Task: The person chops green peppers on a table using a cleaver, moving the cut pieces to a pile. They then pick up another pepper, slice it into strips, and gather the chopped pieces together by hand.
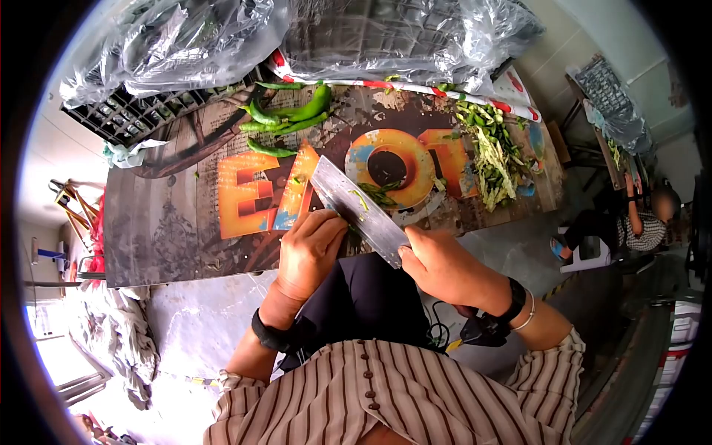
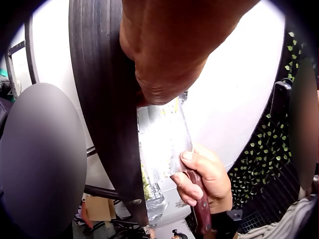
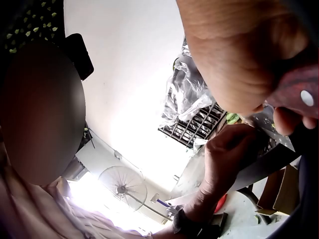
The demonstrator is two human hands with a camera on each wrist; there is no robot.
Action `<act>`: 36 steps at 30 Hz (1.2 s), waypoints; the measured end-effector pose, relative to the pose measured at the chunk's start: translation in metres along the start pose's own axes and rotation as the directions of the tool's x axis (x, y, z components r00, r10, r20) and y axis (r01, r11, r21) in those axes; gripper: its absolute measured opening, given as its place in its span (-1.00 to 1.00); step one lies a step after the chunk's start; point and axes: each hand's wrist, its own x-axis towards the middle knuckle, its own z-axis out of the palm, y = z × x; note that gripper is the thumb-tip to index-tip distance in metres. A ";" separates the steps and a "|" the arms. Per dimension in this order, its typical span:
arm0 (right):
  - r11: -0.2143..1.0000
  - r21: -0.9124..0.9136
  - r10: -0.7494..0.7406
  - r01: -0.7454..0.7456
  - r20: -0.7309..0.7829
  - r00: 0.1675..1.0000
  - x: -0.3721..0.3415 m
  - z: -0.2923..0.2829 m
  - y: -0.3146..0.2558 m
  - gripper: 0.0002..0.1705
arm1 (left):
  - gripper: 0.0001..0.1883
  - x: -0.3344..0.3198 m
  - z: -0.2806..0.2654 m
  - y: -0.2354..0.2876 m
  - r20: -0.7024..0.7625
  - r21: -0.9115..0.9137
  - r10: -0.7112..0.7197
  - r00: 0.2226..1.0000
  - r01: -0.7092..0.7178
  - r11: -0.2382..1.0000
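A wide-bladed kitchen knife [image 1: 360, 211] slants over the front part of the printed table, bits of green pepper stuck to its blade. My right hand [image 1: 441, 267] grips its dark red handle [image 2: 202, 211], thumb by the blade's heel. To the left of the blade, my left hand [image 1: 311, 241] has its fingers curled at the table's front edge, fingertips close to the blade. They hold a green pepper, mostly hidden by hand and blade. Cut pepper pieces [image 1: 380, 194] lie just beyond the blade. Several whole green peppers [image 1: 293, 119] lie farther back.
A heap of sliced peppers [image 1: 495, 159] covers part of the table's right side. Plastic-covered black crates [image 1: 141, 115] line the back edge. A red-and-white cloth [image 1: 415, 87] runs along there too. Another person [image 1: 641, 230] sits off to the right.
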 end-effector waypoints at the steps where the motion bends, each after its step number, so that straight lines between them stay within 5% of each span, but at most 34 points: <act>1: 1.000 -0.008 -0.005 0.005 0.005 1.000 0.001 0.000 -0.001 -0.77 | -0.84 0.000 0.000 0.000 0.001 0.000 0.001 1.000 -0.001 1.000; 12: 0.984 -0.167 0.077 -0.054 0.135 0.988 0.014 -0.004 -0.009 -0.78 | -0.84 0.003 -0.002 -0.001 0.035 -0.021 -0.012 0.999 0.013 1.000; 18: 0.970 -0.175 -0.167 0.168 0.019 0.986 0.055 0.009 -0.004 -0.74 | -0.86 0.003 0.001 -0.003 0.009 -0.036 0.016 1.000 -0.016 0.999; 22: 0.979 0.162 0.123 -0.127 0.038 0.992 0.051 -0.007 -0.006 -0.77 | -0.89 0.002 0.001 -0.001 -0.015 -0.034 -0.030 0.999 0.030 0.999; 25: 0.806 0.537 0.326 -0.248 -0.053 0.944 0.025 -0.016 0.015 -0.77 | -0.87 0.001 0.002 -0.004 0.006 -0.001 -0.001 1.000 0.001 1.000; 29: 0.698 0.692 0.390 -0.182 -0.156 0.907 -0.017 -0.024 0.050 -0.80 | -0.73 0.011 -0.006 0.001 0.093 0.006 -0.034 0.995 0.034 0.999; 31: 0.672 0.708 0.431 -0.216 -0.138 0.892 -0.033 -0.018 0.063 -0.82 | -0.53 0.018 -0.007 0.001 0.223 -0.054 -0.244 0.944 0.262 0.964; 36: 0.553 0.777 0.521 -0.301 -0.040 0.853 -0.045 -0.001 0.074 -0.82 | -0.43 0.034 0.007 -0.015 0.242 -0.049 -0.155 0.958 0.171 0.984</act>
